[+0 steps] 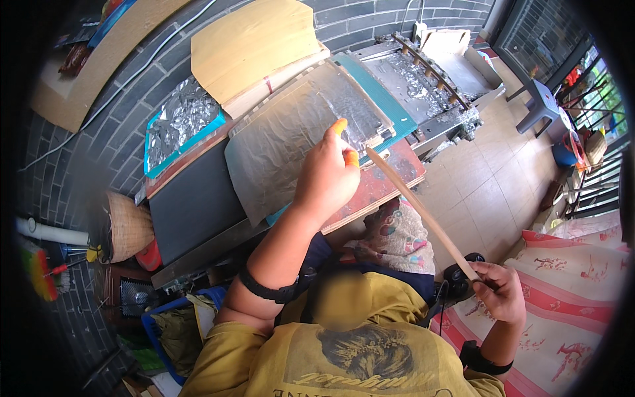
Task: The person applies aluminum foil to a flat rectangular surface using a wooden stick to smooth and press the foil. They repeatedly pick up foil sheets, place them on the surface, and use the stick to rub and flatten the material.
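My left hand [331,171], with orange covers on two fingertips, is over a stack of thin, greyish, wrinkled sheets [283,144] on the bench. Whether it pinches anything is hard to tell. My right hand [498,292], off to the lower right, grips one end of a long, flat wooden stick [421,208]. The stick's far end meets the corner of the stack, close to my left hand. Under the stack lies a teal ribbed mat [384,109], on a reddish board [397,166].
A blue tray [198,141] of crumpled silvery foil stands left of the stack, brown paper [253,42] behind it. A metal machine [421,79] with foil scraps is at the back right. A wicker basket [130,228] sits at the left, a grey stool [539,106] at the right.
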A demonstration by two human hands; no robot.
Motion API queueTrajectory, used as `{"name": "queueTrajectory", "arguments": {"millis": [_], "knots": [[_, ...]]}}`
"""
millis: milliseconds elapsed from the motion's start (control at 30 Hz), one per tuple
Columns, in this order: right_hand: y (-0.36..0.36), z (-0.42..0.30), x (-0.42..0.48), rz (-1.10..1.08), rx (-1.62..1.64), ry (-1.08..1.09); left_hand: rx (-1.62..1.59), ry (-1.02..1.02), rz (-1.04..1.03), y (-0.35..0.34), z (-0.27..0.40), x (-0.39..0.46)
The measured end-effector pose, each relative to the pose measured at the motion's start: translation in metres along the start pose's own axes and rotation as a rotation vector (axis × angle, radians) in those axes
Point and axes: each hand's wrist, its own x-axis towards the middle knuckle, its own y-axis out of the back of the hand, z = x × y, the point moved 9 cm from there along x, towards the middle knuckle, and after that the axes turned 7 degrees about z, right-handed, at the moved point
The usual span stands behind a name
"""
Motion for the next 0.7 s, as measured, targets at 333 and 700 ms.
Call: {"name": "queueTrajectory", "arguments": {"millis": [333, 700], "knots": [[-0.003, -0.003, 0.003, -0.065, -0.062, -0.02, -0.043, 0.087, -0.063, -0.001, -0.006, 0.004], [-0.006, -0.012, 0.008, -0.07, -0.07, 0.008, 0.103, 0.168, -0.041, 0.009, 0.002, 0.01]]}}
